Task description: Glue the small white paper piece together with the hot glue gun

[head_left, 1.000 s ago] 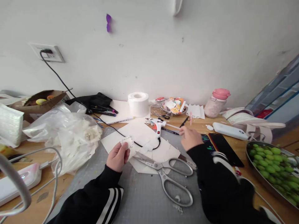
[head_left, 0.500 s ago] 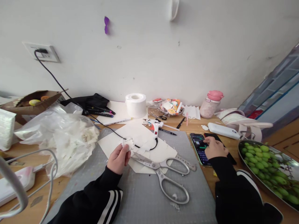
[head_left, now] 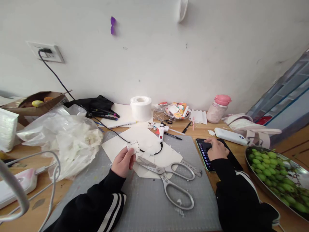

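My left hand (head_left: 124,162) pinches a small white piece (head_left: 133,147) with dark marks along its edge, between thumb and fingers. Over the phone (head_left: 205,158) hovers my right hand (head_left: 217,150), its index finger stretched to the lit screen; whether it touches cannot be made out. Large grey scissors (head_left: 158,170) lie with blades apart on the mat, across white paper sheets (head_left: 145,173) and beside a metal ruler (head_left: 196,170). Behind them rests a white hot glue gun (head_left: 162,129) with a black cord.
A grey cutting mat (head_left: 135,206) covers the table's middle. Left are a plastic bag (head_left: 72,145) and a white cable (head_left: 57,161). A white roll (head_left: 141,109) and a pink-lidded bottle (head_left: 218,109) stand near the wall. A bowl of green grapes (head_left: 270,166) sits at right.
My right hand has shifted slightly left over the phone, and the screen's picture has changed. My left hand keeps its pinch on the white piece, nearly still.
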`<action>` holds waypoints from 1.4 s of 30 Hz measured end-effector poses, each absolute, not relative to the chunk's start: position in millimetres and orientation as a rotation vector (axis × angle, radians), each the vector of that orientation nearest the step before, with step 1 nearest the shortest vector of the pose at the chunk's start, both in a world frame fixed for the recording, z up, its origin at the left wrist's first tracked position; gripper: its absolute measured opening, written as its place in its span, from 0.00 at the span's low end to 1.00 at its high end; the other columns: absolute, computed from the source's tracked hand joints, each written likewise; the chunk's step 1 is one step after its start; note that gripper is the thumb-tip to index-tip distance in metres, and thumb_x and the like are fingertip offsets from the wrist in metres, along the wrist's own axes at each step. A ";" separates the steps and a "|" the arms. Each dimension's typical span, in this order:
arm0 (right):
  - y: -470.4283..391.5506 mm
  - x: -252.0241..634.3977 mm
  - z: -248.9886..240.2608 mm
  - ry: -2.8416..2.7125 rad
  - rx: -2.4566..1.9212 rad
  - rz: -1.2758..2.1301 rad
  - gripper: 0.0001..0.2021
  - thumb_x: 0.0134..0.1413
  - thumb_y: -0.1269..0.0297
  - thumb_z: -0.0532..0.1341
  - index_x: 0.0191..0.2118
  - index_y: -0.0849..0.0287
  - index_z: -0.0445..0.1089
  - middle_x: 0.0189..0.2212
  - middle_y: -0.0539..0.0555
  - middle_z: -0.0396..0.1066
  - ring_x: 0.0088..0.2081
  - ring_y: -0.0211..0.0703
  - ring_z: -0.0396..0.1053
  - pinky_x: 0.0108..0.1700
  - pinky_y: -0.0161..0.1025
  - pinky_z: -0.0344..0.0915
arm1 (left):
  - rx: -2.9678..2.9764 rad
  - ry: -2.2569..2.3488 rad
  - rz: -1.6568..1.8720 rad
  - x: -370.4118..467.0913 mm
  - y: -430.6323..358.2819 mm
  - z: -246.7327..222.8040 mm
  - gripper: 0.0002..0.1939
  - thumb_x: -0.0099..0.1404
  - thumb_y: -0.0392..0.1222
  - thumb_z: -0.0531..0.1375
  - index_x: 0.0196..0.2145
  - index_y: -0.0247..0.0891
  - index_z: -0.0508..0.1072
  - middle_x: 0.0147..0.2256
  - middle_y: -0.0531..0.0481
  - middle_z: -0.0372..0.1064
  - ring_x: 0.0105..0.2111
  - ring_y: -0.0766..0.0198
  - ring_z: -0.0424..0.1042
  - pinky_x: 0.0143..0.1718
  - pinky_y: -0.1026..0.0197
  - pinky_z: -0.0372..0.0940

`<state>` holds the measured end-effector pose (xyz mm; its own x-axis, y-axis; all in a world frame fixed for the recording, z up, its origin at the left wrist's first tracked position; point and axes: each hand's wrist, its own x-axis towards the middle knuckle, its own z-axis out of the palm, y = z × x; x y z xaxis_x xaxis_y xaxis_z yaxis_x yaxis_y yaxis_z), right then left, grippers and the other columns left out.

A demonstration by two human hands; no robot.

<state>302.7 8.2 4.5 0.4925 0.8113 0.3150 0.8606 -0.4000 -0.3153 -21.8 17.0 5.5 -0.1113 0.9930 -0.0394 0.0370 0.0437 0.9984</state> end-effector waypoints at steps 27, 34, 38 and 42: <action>-68.9 296.8 -7.3 -1.340 -2.302 -0.265 0.20 0.34 0.81 0.47 0.34 0.56 0.65 0.37 0.53 0.72 0.45 0.50 0.64 0.43 0.47 0.53 | 1.054 1.201 1.142 -24.4 18.7 1.5 0.09 0.53 0.45 0.50 0.22 0.37 0.61 0.15 0.59 0.61 0.10 0.73 0.54 0.12 0.68 0.47; -66.0 289.3 -9.6 -1.421 -2.124 -0.256 0.18 0.35 0.78 0.46 0.32 0.57 0.65 0.34 0.54 0.73 0.42 0.49 0.66 0.45 0.47 0.54 | 1.083 1.149 1.069 -20.0 17.9 -3.8 0.10 0.54 0.45 0.52 0.20 0.38 0.60 0.14 0.58 0.61 0.10 0.72 0.56 0.12 0.68 0.48; -66.0 291.7 -9.5 -1.347 -2.160 -0.292 0.17 0.36 0.77 0.46 0.31 0.57 0.66 0.34 0.56 0.72 0.41 0.52 0.65 0.45 0.50 0.54 | 1.095 1.134 1.014 -16.8 17.1 -2.3 0.11 0.53 0.46 0.53 0.20 0.38 0.61 0.16 0.56 0.64 0.09 0.72 0.57 0.12 0.67 0.48; -64.5 283.4 -9.9 -1.322 -1.961 -0.143 0.12 0.42 0.72 0.48 0.32 0.57 0.65 0.32 0.55 0.72 0.37 0.47 0.67 0.42 0.45 0.59 | 1.074 1.119 0.997 -8.0 11.9 -2.4 0.12 0.51 0.48 0.54 0.19 0.38 0.60 0.16 0.56 0.66 0.09 0.73 0.56 0.12 0.67 0.48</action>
<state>283.4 -64.5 -9.9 0.4590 0.7507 0.4752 0.8349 -0.1818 -0.5195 -8.0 11.9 -2.4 0.1614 0.9695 -0.1844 -0.0716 0.1978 0.9776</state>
